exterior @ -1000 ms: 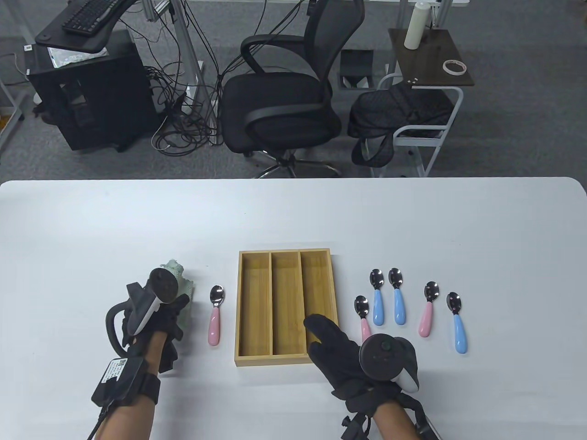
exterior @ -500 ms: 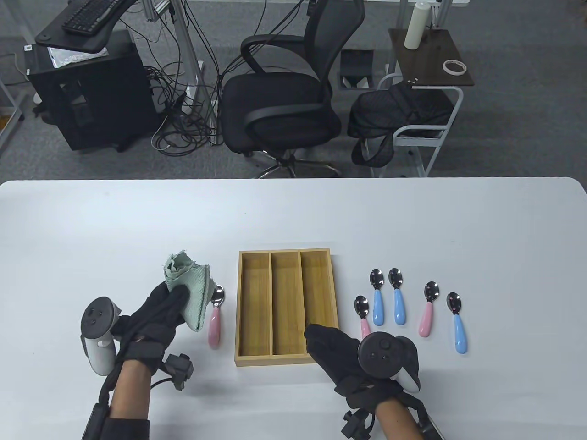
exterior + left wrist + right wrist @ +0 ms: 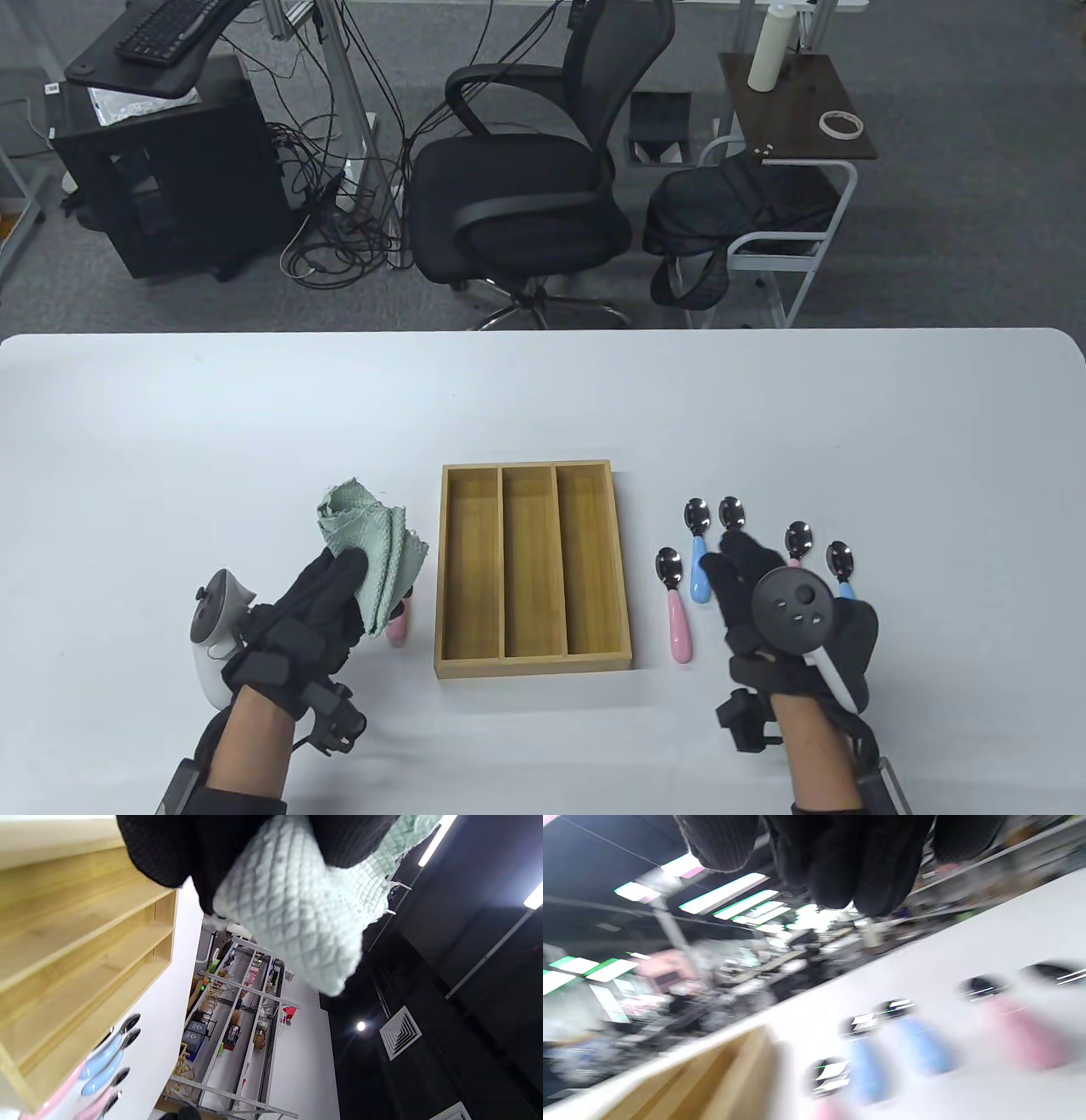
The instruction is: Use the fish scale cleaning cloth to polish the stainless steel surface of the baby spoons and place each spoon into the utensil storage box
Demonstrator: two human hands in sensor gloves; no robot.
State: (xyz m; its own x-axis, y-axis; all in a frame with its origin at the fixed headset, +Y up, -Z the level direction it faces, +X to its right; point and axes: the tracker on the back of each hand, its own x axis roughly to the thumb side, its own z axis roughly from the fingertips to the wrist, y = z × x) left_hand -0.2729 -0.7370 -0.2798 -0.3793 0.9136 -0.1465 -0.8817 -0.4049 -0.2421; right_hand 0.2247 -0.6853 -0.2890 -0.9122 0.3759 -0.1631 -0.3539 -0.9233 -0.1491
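- Across the white surface (image 3: 543, 399), the table view is showing the whole layout, which neither wrist view is giving.
- Sitting at the middle is one wooden utensil storage box (image 3: 534, 568) with three long compartments, all holding nothing; the left wrist view is showing its dividers (image 3: 85, 942) from low and sideways.
- Gripping one green fish scale cleaning cloth (image 3: 371, 543), the left hand (image 3: 318, 607) is being held just left of the box, fingers and thumb curled round the bunched fabric; the left wrist view is giving the diamond weave (image 3: 292, 921) up close.
- Hovering over the spoons right of the box, the right hand (image 3: 764, 594) is showing its fingers extended and parted, and I cannot tell whether they are touching a spoon; the right wrist view is too blurred to settle it.
- Six baby spoons are showing in the table view: one pink spoon (image 3: 397, 624) lying mostly hidden under the cloth, one pink spoon (image 3: 674, 604) just right of the box, two blue spoons (image 3: 699, 552) side by side, and a pink and blue pair (image 3: 800, 540) partly covered by the right hand.
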